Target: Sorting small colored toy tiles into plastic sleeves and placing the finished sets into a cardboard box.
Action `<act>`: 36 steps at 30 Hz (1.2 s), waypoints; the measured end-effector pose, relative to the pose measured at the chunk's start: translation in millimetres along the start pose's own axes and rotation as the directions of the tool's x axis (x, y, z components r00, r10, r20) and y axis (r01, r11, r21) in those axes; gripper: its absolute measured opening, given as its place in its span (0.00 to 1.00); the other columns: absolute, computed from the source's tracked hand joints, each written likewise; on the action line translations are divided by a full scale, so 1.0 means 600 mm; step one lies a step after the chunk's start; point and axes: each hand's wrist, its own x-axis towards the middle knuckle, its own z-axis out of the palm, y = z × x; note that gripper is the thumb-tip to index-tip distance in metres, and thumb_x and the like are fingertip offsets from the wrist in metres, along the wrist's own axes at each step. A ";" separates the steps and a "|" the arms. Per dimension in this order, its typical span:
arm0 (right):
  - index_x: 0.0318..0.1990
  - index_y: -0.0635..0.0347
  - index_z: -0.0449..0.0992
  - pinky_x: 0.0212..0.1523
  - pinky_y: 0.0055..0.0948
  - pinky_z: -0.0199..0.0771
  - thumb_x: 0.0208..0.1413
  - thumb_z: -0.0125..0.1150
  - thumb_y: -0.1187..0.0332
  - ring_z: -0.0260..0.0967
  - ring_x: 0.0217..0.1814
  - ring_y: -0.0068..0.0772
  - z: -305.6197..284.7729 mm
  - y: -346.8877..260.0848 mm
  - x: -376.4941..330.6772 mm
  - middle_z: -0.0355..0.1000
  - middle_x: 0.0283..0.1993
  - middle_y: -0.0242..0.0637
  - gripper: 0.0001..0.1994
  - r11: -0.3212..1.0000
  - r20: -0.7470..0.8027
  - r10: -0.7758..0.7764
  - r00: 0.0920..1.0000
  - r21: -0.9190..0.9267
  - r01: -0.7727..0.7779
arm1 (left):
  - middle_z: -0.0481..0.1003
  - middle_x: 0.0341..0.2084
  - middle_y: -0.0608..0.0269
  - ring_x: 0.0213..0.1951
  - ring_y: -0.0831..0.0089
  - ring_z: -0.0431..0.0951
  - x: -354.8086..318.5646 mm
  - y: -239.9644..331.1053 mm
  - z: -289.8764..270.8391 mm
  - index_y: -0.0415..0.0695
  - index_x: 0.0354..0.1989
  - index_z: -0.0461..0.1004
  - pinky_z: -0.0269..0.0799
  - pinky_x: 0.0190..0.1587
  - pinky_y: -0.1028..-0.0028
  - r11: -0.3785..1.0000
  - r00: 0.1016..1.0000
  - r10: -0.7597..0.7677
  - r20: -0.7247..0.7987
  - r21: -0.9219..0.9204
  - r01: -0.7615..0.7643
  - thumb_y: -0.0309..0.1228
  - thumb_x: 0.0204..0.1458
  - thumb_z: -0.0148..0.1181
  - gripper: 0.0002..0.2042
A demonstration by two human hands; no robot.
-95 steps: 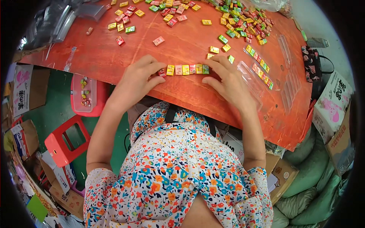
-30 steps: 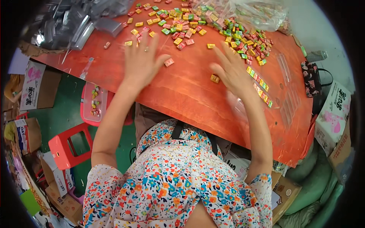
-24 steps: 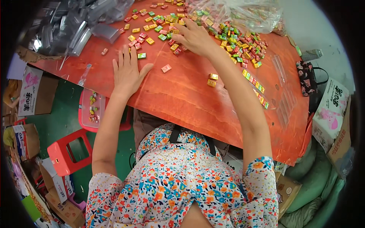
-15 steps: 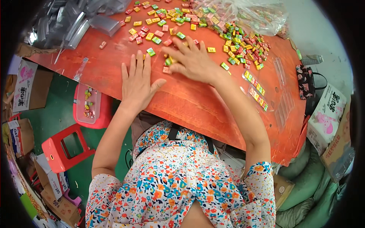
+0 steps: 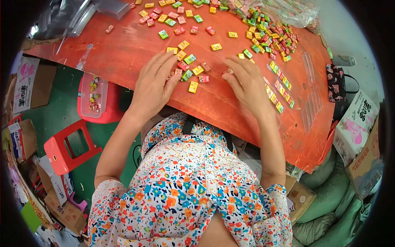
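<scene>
On the red-orange table [image 5: 230, 107] lies a small cluster of square wrapped candies [image 5: 192, 73] in yellow, green, pink and red, between my two hands. My left hand [image 5: 154, 84] lies flat with its fingers spread, the fingertips touching the cluster's left side. To the right, my right hand [image 5: 246, 82] rests palm down with its fingers curled toward the candies. Neither hand grips anything that I can see. A big heap of loose candies [image 5: 267, 31] is spread over the far right of the table.
Filled clear candy strips [image 5: 277, 88] and empty clear sleeves [image 5: 310, 94] lie at the table's right. Clear plastic bags [image 5: 82, 16] are piled far left. Below the left edge are a pink tub [image 5: 96, 99], a red stool [image 5: 68, 146] and cardboard boxes [image 5: 31, 86].
Both hands reached far up the table, raked several candies back toward me, and now rest on either side of the pulled-in cluster. The earlier lined-up row is gone.
</scene>
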 end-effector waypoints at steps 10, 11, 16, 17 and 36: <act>0.45 0.57 0.76 0.41 0.40 0.74 0.52 0.63 0.69 0.73 0.42 0.43 0.064 -0.054 0.005 0.74 0.41 0.38 0.12 0.991 -0.041 -0.099 0.994 -0.096 0.095 | 0.73 0.40 0.61 0.44 0.59 0.73 -0.006 0.003 -0.001 0.43 0.45 0.74 0.70 0.48 0.62 0.992 0.992 0.120 0.046 0.036 -0.122 0.27 0.51 0.62 0.12; 0.46 0.57 0.77 0.40 0.40 0.74 0.52 0.63 0.69 0.73 0.41 0.43 0.064 -0.056 0.002 0.74 0.40 0.39 0.12 0.994 -0.040 -0.064 0.997 -0.091 0.060 | 0.73 0.39 0.60 0.43 0.59 0.73 -0.009 0.003 -0.002 0.43 0.45 0.74 0.71 0.47 0.63 0.995 0.993 0.093 0.075 0.020 -0.095 0.28 0.51 0.63 0.13; 0.47 0.57 0.76 0.39 0.39 0.74 0.52 0.65 0.67 0.73 0.40 0.43 0.057 -0.069 -0.014 0.74 0.38 0.39 0.15 0.998 -0.010 0.035 0.999 -0.047 -0.035 | 0.74 0.40 0.57 0.42 0.57 0.74 -0.023 0.007 -0.004 0.42 0.46 0.74 0.73 0.44 0.62 0.996 0.996 0.065 0.069 -0.071 -0.060 0.29 0.50 0.64 0.15; 0.47 0.57 0.76 0.39 0.39 0.74 0.51 0.66 0.66 0.73 0.40 0.43 0.055 -0.074 -0.018 0.74 0.37 0.39 0.16 0.997 0.023 0.072 0.997 -0.010 -0.072 | 0.74 0.40 0.56 0.42 0.56 0.74 -0.027 0.009 -0.002 0.41 0.47 0.74 0.73 0.44 0.61 0.991 0.994 0.094 0.053 -0.104 -0.088 0.29 0.50 0.65 0.16; 0.50 0.60 0.75 0.42 0.40 0.73 0.52 0.66 0.69 0.72 0.44 0.47 0.048 -0.058 -0.018 0.72 0.41 0.43 0.17 0.985 0.104 0.049 0.993 0.163 -0.065 | 0.72 0.43 0.57 0.45 0.59 0.76 -0.007 0.023 0.018 0.40 0.45 0.74 0.75 0.46 0.63 0.953 0.968 0.221 0.117 -0.235 -0.189 0.30 0.46 0.68 0.17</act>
